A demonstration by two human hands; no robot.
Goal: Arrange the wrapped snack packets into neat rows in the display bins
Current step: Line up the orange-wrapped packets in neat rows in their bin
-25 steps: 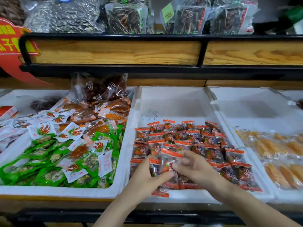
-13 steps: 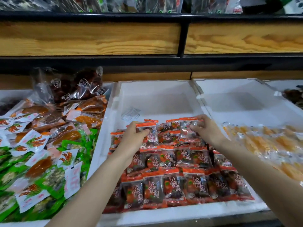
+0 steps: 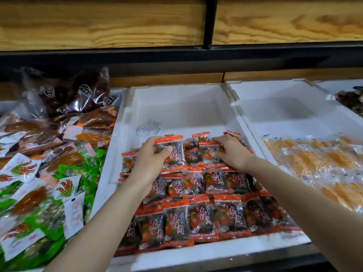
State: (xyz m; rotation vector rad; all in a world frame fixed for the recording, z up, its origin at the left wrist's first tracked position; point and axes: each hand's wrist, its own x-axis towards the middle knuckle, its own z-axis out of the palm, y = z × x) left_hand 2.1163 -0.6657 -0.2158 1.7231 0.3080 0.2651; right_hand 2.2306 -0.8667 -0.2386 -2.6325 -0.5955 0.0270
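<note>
A wooden shelf (image 3: 102,22) runs across the top, carried on a black frame (image 3: 207,22), with a dark gap below it. Under that, white foam bins stand side by side, touching along their rims.

The middle bin (image 3: 186,112) is bare at the back, where a small printed slip (image 3: 148,130) lies against its left wall. Its front half holds the red packets (image 3: 229,214), dark in the middle with red bands at top and bottom. They lie in overlapping rows across the bin, the nearest row against the front rim, the rows further back less even.

The right bin (image 3: 284,91) is also bare at the back; clear yellow packets (image 3: 314,160) lie in its front part. Left of the middle bin sits a loose heap (image 3: 39,173) of green, white and orange packets, with a dark brown bag (image 3: 84,95) at the back of it. At the far right edge some dark goods (image 3: 351,99) show, too blurred to tell.

Both arms reach into the middle bin, to the back rows. The left hand (image 3: 152,160) grips a packet (image 3: 173,148) by its left edge, thumb on its face, holding it upright above the rows. The right hand (image 3: 233,152) pinches a second packet (image 3: 208,148) between thumb and fingers, just beside the first.
</note>
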